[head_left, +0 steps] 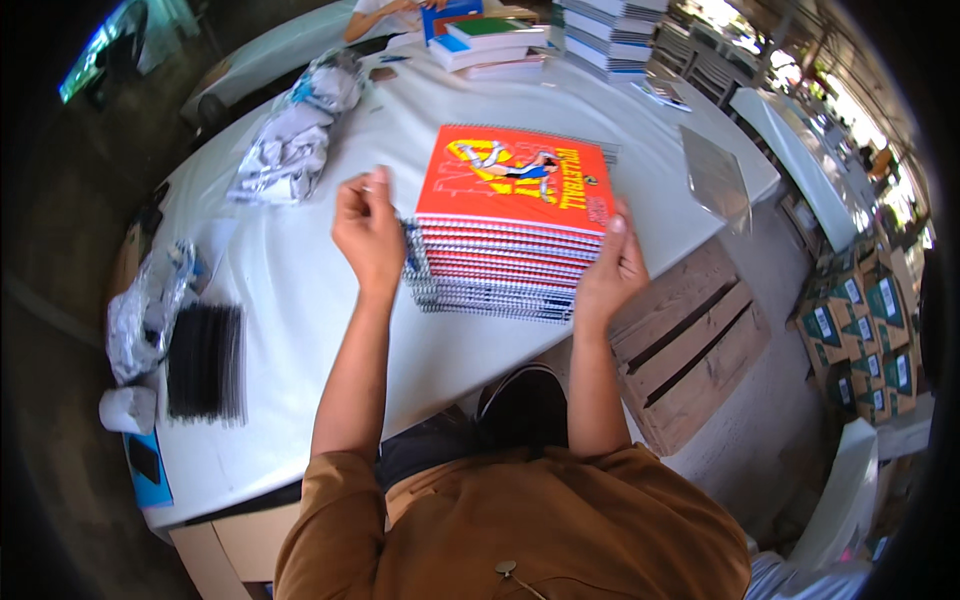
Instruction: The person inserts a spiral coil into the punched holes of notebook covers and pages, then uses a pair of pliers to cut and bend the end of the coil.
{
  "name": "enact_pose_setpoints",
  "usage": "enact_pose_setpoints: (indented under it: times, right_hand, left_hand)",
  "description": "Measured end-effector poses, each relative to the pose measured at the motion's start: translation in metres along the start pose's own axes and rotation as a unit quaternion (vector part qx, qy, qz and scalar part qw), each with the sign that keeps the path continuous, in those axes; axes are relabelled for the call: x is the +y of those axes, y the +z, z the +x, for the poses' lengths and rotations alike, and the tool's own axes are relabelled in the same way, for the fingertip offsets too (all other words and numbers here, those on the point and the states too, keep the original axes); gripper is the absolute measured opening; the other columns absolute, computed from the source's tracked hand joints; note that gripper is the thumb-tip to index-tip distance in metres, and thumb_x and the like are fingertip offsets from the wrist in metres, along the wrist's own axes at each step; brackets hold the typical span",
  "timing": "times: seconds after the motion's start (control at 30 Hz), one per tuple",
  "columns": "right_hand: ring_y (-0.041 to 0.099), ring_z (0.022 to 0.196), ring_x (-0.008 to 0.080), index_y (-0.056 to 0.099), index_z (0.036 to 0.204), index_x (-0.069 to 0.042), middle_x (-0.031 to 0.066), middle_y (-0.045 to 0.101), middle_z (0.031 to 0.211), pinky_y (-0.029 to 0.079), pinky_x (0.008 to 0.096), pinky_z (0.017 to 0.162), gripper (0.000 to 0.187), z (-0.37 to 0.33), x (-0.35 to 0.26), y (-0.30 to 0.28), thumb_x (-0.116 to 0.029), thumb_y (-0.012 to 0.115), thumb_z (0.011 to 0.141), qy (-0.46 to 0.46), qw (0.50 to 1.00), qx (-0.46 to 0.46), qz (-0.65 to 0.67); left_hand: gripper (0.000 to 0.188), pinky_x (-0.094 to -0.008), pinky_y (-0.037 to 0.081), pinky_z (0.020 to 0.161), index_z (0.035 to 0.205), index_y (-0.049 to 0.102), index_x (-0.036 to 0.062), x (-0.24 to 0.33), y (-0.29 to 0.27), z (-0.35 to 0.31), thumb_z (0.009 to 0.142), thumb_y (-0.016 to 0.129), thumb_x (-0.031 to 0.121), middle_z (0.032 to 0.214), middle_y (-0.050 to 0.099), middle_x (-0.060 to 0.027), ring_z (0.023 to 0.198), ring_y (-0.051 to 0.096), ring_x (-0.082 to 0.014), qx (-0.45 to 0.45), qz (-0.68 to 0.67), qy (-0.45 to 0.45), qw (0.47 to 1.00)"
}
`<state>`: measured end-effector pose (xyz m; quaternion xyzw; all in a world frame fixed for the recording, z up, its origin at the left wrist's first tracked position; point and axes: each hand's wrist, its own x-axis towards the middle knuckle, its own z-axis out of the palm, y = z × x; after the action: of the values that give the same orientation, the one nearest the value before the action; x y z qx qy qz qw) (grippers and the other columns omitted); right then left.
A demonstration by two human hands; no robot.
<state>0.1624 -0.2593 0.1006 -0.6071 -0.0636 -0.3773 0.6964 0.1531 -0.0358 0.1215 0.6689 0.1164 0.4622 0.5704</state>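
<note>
A tall stack of spiral notebooks (500, 250) stands on the table in front of me. Its top cover is red-orange with a yellow and white sports drawing, and the wire bindings show along several sides. At the right edge, my right hand (612, 265) grips the stack, its thumb by the near corner of the top cover. Just left of the stack is my left hand (368, 225), raised with its fingers curled in and the thumb pressed against them. Whether anything small is between those fingers is hidden.
Black binding wires (205, 362) lie at the left by a clear plastic bag (150, 310) and a white roll (127, 409). Crumpled plastic (290, 150) lies farther back. Book piles (610, 35) stand at the far edge, near another person's arm (370, 22). A wooden pallet (690, 340) is right.
</note>
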Motion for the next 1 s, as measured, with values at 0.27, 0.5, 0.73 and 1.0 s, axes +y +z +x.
enact_pose_setpoints:
  times: [0.27,0.5,0.73,1.0]
  right_hand:
    - [0.031,0.130,0.0268,0.023,0.138,0.006,0.0216,0.029,0.143,0.024,0.0361,0.106,0.051,-0.035,0.019,-0.041,-0.017,0.039,0.096,-0.059,0.997,-0.047,0.005]
    - [0.028,0.133,0.0297,0.018,0.139,0.007,0.0251,0.028,0.142,0.022,0.0376,0.107,0.052,-0.088,0.044,-0.074,-0.017,0.034,0.096,0.030,0.985,-0.149,-0.086]
    - [0.026,0.133,0.0299,0.016,0.140,0.006,0.0199,0.025,0.144,0.022,0.0401,0.108,0.068,-0.088,0.081,-0.082,-0.046,0.024,0.096,0.070,0.989,-0.130,-0.012]
    - [0.041,0.121,0.0234,0.031,0.137,-0.005,0.0103,0.040,0.136,0.029,0.0374,0.104,0.057,-0.057,0.123,-0.080,-0.044,0.032,0.096,0.312,0.936,-0.062,0.154]
  left_hand:
    - [0.039,-0.0517,0.030,0.100,0.117,0.052,0.0154,-0.153,-0.050,0.001,0.078,0.057,0.023,0.135,0.035,-0.0191,0.126,0.029,-0.0388,-0.336,0.492,0.126,0.794]
    - [0.035,-0.0552,0.012,0.107,0.109,0.049,0.0120,-0.128,-0.120,-0.038,0.082,0.057,0.034,0.139,0.029,-0.0168,0.135,0.013,-0.0367,-0.341,0.477,0.115,0.802]
    - [0.022,-0.0434,0.030,0.100,0.093,0.056,0.0087,-0.078,-0.212,-0.058,0.074,0.065,0.016,0.126,0.048,-0.0118,0.122,0.039,-0.0313,-0.307,0.460,0.056,0.832]
    - [0.042,-0.0415,0.038,0.094,0.108,0.057,0.0103,-0.044,-0.249,-0.053,0.068,0.057,-0.004,0.124,0.048,-0.0155,0.113,0.047,-0.0345,-0.214,0.399,-0.021,0.891]
